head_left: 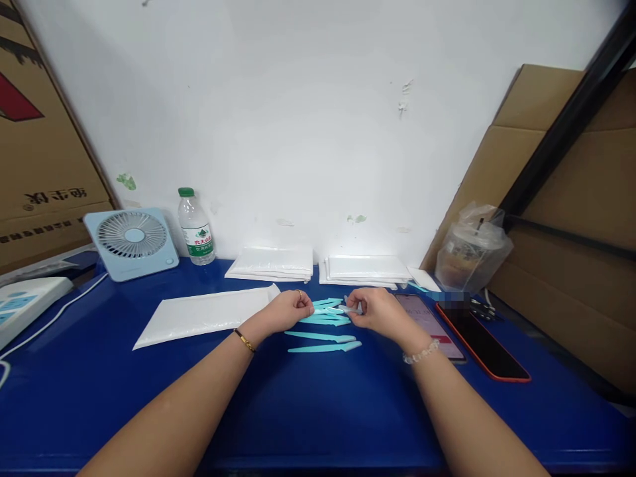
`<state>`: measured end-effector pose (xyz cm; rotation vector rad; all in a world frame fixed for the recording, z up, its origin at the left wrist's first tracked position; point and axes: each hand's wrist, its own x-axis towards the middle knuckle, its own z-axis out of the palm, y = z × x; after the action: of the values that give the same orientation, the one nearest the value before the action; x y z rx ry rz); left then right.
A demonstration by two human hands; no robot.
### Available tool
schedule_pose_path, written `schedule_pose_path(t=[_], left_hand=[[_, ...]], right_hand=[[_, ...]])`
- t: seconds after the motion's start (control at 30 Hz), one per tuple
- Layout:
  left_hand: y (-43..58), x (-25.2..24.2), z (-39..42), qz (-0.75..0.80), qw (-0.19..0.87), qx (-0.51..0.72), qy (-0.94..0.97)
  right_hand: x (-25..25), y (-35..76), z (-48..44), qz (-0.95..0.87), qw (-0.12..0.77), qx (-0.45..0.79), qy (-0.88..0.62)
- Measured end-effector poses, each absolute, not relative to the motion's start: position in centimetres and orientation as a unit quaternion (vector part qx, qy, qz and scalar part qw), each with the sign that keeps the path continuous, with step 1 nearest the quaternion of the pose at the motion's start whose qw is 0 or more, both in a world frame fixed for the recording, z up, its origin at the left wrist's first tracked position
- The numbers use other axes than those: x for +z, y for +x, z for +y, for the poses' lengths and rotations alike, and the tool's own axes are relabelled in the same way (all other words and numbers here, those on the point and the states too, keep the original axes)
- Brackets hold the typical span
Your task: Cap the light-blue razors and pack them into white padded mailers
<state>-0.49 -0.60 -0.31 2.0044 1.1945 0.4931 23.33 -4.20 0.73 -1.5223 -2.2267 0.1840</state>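
Between my hands is a light-blue eyebrow razor. My left hand pinches its handle between thumb and fingertips. At its other end, my right hand is closed in a pinch on a small pale, see-through piece that looks like a blade cap; whether it touches the razor I cannot tell. Several more light-blue razors lie bunched on the blue table under and around my fingers. Nearer to me, two razors rest apart, an upper razor and a lower razor. A white padded envelope lies left of my left hand.
Two stacks of white envelopes, a left stack and a right stack, sit against the wall. A blue fan, a water bottle and a power strip stand left. To the right are two phones and a bagged drink cup.
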Motion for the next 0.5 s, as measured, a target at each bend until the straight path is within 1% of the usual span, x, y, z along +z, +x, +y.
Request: schedule_pose_path(t=[0.2,0.33,0.4,0.5], left_hand=[[-0.3,-0.2,-0.8,0.465,0.382,0.196,0.774],[-0.1,-0.3,-1.4,0.446,0.379,0.168,0.794],[0.0,-0.4,-1.6,0.445,0.337,0.152,0.815],[-0.1,-0.5,-1.8,0.445,0.2,0.156,0.858]], right_hand=[[0.7,22.6,-4.4,-0.81,0.223,0.081,-0.536],[0.6,22.1,-4.6,-0.829,0.219,0.119,-0.5],[0.8,22.6,-4.5,-0.829,0.21,0.155,-0.495],[1.0,24.3,-4.0,-0.806,0.224,0.158,-0.525]])
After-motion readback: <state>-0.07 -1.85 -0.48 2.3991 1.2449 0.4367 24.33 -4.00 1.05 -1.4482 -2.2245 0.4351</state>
